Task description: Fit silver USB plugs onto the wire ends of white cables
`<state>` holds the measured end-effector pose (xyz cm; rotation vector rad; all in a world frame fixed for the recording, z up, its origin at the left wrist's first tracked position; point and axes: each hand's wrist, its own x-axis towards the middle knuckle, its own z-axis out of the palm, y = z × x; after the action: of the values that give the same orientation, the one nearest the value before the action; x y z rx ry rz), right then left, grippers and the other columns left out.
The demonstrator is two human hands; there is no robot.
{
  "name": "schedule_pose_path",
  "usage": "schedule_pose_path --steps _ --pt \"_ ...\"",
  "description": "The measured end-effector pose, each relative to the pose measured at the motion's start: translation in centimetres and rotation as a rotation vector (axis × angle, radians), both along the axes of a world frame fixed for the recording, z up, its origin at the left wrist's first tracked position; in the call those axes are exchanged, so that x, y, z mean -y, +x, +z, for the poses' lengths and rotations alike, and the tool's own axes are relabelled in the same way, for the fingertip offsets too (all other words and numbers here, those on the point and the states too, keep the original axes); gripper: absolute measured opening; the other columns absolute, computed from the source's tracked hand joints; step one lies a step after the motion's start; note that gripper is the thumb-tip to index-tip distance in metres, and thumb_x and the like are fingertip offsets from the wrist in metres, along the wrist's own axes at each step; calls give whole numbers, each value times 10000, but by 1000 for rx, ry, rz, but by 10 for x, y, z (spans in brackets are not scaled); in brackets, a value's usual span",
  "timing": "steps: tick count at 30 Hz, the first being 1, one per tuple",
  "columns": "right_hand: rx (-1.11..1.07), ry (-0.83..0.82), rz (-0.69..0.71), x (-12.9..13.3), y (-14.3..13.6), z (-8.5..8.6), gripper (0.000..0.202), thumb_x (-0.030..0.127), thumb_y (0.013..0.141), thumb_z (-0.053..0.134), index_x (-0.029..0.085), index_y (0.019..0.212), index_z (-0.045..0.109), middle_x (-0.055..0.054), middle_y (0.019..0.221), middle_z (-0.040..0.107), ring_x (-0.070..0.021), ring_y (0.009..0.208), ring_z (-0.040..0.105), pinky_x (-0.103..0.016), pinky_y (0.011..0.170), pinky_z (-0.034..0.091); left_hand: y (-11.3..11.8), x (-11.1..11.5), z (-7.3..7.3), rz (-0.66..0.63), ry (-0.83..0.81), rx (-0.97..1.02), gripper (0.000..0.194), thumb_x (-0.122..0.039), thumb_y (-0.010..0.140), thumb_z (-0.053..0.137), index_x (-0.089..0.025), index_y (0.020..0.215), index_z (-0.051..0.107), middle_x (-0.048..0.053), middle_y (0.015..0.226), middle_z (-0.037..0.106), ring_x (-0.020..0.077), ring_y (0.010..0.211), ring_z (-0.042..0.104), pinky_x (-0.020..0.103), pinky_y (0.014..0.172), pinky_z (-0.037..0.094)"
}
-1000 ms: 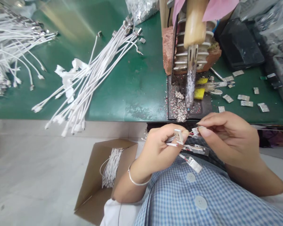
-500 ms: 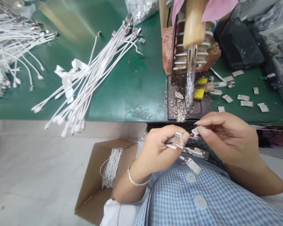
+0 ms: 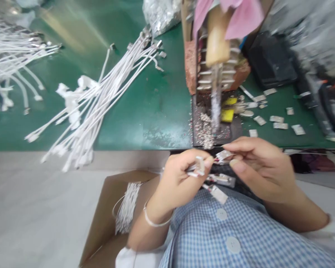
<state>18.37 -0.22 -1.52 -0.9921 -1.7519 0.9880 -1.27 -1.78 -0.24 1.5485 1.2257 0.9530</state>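
My left hand (image 3: 184, 178) is closed on several white cables, whose metal USB plugs stick out between and beyond the fingers. One of these plugs (image 3: 219, 194) hangs over the checked apron; another (image 3: 225, 180) points right. Red wire shows at the uppermost plug (image 3: 223, 155), which lies between the two hands. Around that plug's right end are the thumb and forefinger of my right hand (image 3: 262, 167), a small gap showing between the fingertips. Above the hands, a soldering iron (image 3: 217, 93) with a wooden handle rests tip-down in its coil stand, over a dark tray (image 3: 234, 130) with solder crumbs.
A bundle of white cables (image 3: 108, 96) lies on the green table (image 3: 123, 130), with more cables (image 3: 8, 63) at far left. Loose metal plug shells (image 3: 280, 125) lie to the right. Below the table edge stands a cardboard box (image 3: 100, 219) holding white cables. A black case (image 3: 272, 61) sits at back right.
The view has shifted, so the table items sit slightly lower and further left. My right thumb and forefinger have parted somewhat around the uppermost plug, which now shows more fully.
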Motion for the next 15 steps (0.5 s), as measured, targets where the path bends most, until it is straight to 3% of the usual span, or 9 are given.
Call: schedule_pose_path --steps 2,4,6,8,11,13,15 --pt "-13 69 14 -1 2 1 242 181 879 621 232 1116 632 -8 771 655 -130 626 597 -259 546 488 0 4 1 24 -63 5 197 -255 923 595 -175 752 651 -11 636 607 102 549 520 207 537 426" --pt "-64 131 -64 -2 9 1 184 188 888 598 226 1066 625 -13 773 659 -135 629 600 -263 545 502 0 6 -1 35 -118 -18 193 -250 913 601 -193 738 659 -18 616 610 108 524 517 211 506 405" --pt "-57 189 -282 -4 24 1 73 199 916 570 234 957 620 4 713 627 -134 608 592 -261 535 497 1 6 -5 51 -145 -18 171 -252 893 621 -208 737 675 -11 644 631 128 554 552 227 528 422" --pt "-7 243 -518 -7 47 4 109 217 957 527 242 870 589 20 658 585 -124 574 570 -252 530 483 4 6 -8 51 -141 9 157 -252 867 646 -215 718 682 -3 674 621 145 596 567 241 553 431" --pt "74 267 -720 -18 91 10 179 231 1002 460 241 856 564 8 637 588 -110 547 558 -241 529 458 10 7 -8 34 -151 42 178 -256 845 660 -210 674 684 4 689 563 150 612 545 251 551 413" --pt "128 265 -851 -32 122 14 160 240 977 522 230 824 571 -8 653 614 -96 555 562 -237 546 449 13 10 -7 48 -187 61 207 -258 847 656 -203 649 676 -4 662 512 138 586 503 250 534 381" --pt "190 248 -963 -50 150 18 134 224 854 696 209 754 609 -4 663 628 -76 531 532 -236 519 414 16 13 -6 75 -214 95 232 -253 851 652 -195 626 660 -15 631 466 124 569 462 245 526 352"
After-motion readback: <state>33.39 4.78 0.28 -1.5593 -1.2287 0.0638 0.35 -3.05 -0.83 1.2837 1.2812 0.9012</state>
